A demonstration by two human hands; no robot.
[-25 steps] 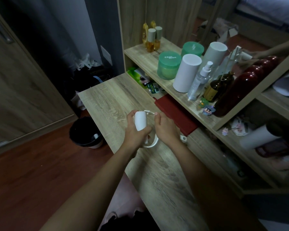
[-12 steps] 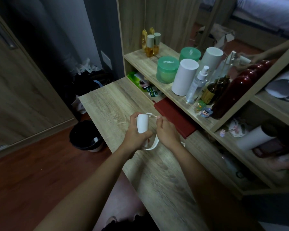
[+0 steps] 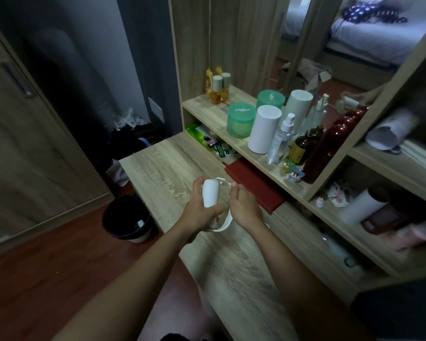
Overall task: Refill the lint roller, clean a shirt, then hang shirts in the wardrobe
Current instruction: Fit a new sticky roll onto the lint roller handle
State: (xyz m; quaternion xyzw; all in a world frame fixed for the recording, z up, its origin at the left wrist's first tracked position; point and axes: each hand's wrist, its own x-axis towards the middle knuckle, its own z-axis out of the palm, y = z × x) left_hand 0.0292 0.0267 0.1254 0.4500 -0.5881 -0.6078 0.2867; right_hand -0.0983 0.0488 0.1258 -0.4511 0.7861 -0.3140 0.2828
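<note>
Both hands work just above the worktop (image 3: 162, 166): the left hand (image 3: 199, 212) wraps the white refill roll (image 3: 210, 193), and the right hand (image 3: 244, 207) pinches the lint roller (image 3: 223, 223) by its thin arm. Keeping roll and arm in line should help it seat. Fingers hide the joint.

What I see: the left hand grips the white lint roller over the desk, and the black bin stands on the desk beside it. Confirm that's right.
One detail is wrong. The head view shows the black bin standing on the floor beside the desk, not on it. The rest holds: the left hand grips the white lint roller over the desk.
</note>
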